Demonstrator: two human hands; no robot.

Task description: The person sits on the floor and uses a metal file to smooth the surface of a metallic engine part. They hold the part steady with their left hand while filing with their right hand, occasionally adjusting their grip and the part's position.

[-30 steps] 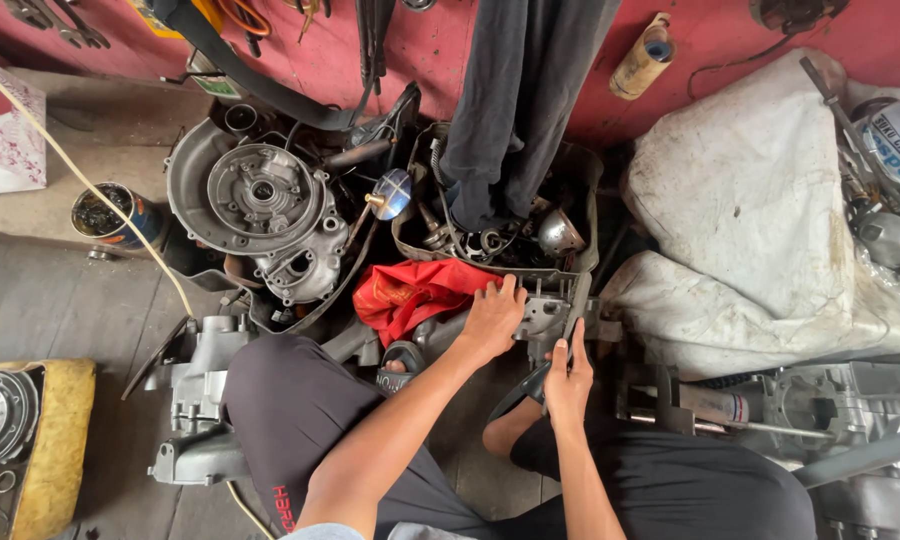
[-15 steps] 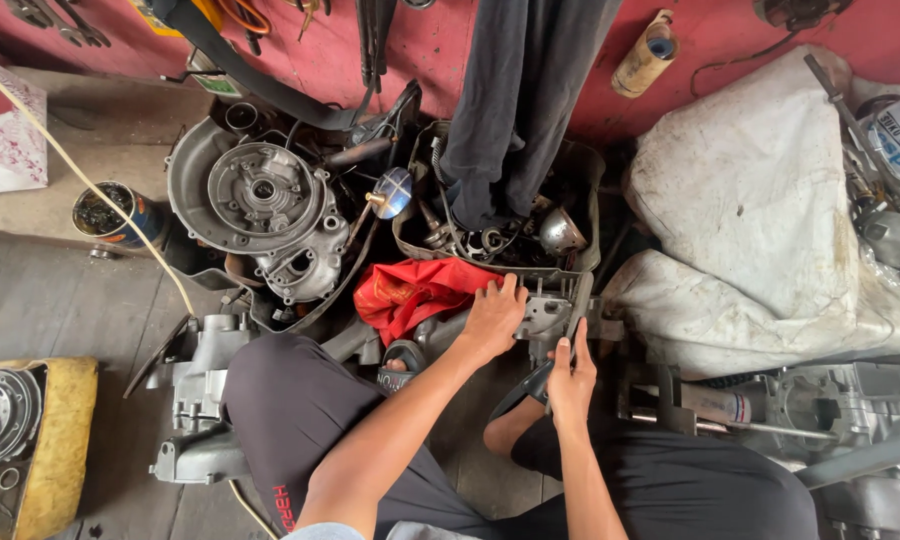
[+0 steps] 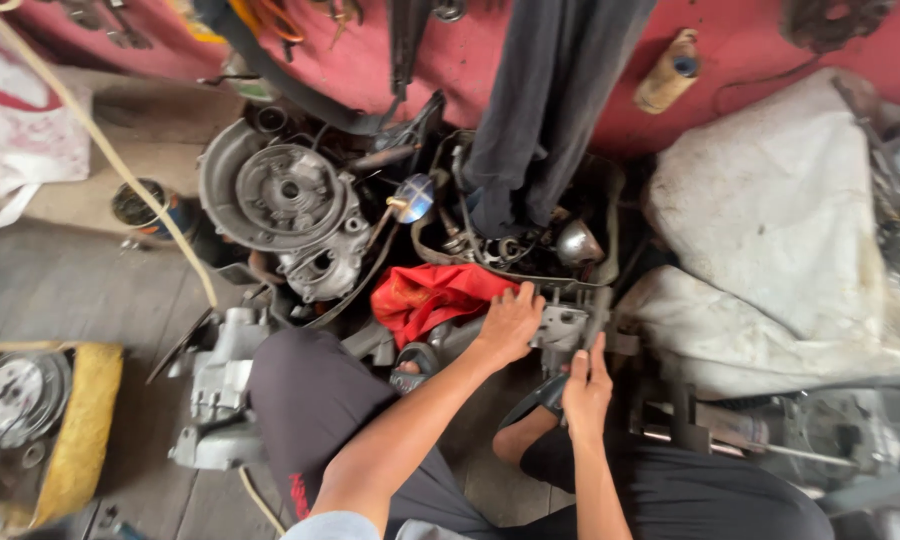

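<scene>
- The engine casing (image 3: 562, 322) is a grey cast-metal block, grimy, with ribs and recesses on its top face; it lies on the floor (image 3: 60, 290) between the person's knees and the red wall (image 3: 750, 45).
- The left hand (image 3: 510, 322) lies palm down on the casing's left end, fingers spread flat over the metal, not curled round anything.
- The right hand (image 3: 585, 385) sits at about 5 o'clock from the casing, fingers together and pointing up toward 12 o'clock, fingertips touching the casing's near edge; whether it grips a dark part beneath it cannot be told.
- A red rag (image 3: 425, 295) lies at 9 o'clock of the left hand, just beside it.
- A round aluminium clutch-side cover (image 3: 290, 195) stands at 10 o'clock, well apart from both hands.
- A dirty white sack (image 3: 770, 220) lies at 3 o'clock of the casing; dark trousers (image 3: 550, 90) hang on the wall at 12 o'clock.
- Against the frame half a second ago, the view has slid so everything sits slightly to the right and is blurrier; both hands keep the same places on the casing.
</scene>
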